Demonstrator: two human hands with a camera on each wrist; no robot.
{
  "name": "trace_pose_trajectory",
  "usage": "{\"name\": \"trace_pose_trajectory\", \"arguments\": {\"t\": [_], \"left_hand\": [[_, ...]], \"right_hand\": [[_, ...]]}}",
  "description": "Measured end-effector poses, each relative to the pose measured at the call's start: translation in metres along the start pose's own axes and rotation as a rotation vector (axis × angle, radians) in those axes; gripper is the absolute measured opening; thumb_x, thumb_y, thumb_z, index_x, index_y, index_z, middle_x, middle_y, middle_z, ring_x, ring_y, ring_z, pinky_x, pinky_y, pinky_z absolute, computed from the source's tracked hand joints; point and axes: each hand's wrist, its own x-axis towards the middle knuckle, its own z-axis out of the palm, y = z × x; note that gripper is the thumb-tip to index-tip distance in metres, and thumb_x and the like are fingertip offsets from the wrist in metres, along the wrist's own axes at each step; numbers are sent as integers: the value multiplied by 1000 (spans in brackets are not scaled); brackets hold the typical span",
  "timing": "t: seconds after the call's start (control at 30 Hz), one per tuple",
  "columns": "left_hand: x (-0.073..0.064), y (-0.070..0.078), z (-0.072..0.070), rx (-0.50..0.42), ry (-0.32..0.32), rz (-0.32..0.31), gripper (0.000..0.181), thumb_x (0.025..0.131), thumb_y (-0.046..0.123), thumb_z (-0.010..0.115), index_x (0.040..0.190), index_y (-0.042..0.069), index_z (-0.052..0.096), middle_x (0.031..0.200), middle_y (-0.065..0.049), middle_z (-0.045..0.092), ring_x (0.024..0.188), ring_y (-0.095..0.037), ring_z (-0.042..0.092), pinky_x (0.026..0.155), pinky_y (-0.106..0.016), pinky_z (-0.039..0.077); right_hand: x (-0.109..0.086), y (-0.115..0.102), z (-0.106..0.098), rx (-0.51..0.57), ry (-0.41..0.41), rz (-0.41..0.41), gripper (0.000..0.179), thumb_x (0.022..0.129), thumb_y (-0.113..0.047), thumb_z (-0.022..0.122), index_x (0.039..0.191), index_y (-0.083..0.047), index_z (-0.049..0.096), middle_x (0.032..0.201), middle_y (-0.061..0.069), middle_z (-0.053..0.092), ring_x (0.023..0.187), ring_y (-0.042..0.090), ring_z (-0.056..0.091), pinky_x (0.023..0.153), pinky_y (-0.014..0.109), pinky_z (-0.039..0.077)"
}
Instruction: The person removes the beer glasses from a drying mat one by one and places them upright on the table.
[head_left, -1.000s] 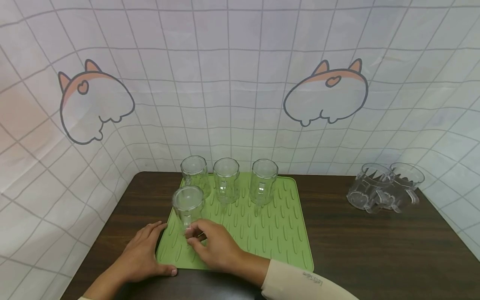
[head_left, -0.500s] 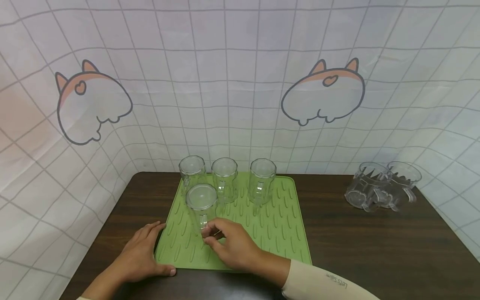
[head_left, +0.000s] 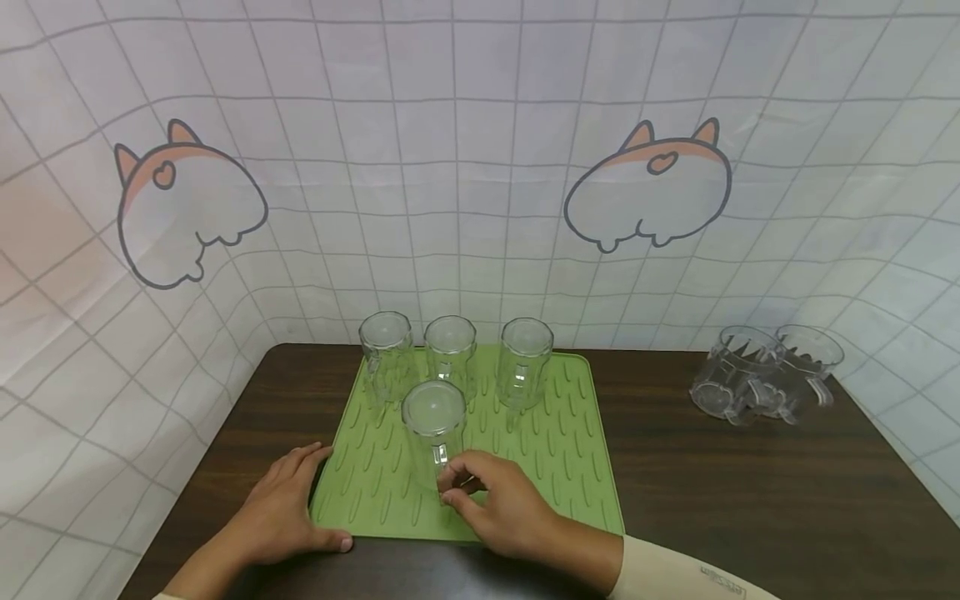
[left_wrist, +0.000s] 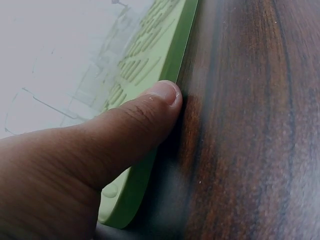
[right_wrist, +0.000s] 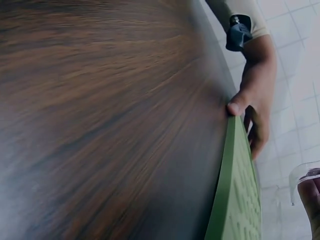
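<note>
My right hand (head_left: 504, 504) pinches the handle of a clear glass mug (head_left: 433, 410) over the front middle of the green ridged mat (head_left: 555, 467). In the right wrist view, the fingers (right_wrist: 312, 200) are bent through the mug's clear handle (right_wrist: 299, 176) at the right edge. My left hand (head_left: 279, 508) rests at the mat's front left corner, fingers along the left side and thumb at the front edge. The left wrist view shows that thumb (left_wrist: 150, 107) lying over the mat's edge. Behind the held mug stand a left mug (head_left: 386, 350), a middle mug (head_left: 450, 346) and a right mug (head_left: 527, 362).
Two more clear mugs (head_left: 731, 375) stand close together on the dark wooden table (head_left: 697, 492) at the far right, overlapping in this view. A white grid-patterned curtain (head_left: 480, 208) with cartoon drawings hangs behind and beside the table.
My right hand has carried the mug from the mat's left side rightward, then a little toward me. The left hand and the other mugs have stayed in place.
</note>
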Motion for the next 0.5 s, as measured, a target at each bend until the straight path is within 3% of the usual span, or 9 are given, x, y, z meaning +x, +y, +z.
{"name": "trace_pose_trajectory", "arguments": {"t": [0.5], "left_hand": [[1,0,-1,-1,-14,-1,134,56,86,79,153,3,39,154,-27,37,137,-55,35,96,-75,37]], "right_hand": [[-20,8,-24,-25,36,9,18,94,1,72,103,-11,63,98,0,68,90,9,67,79,28,58]]}}
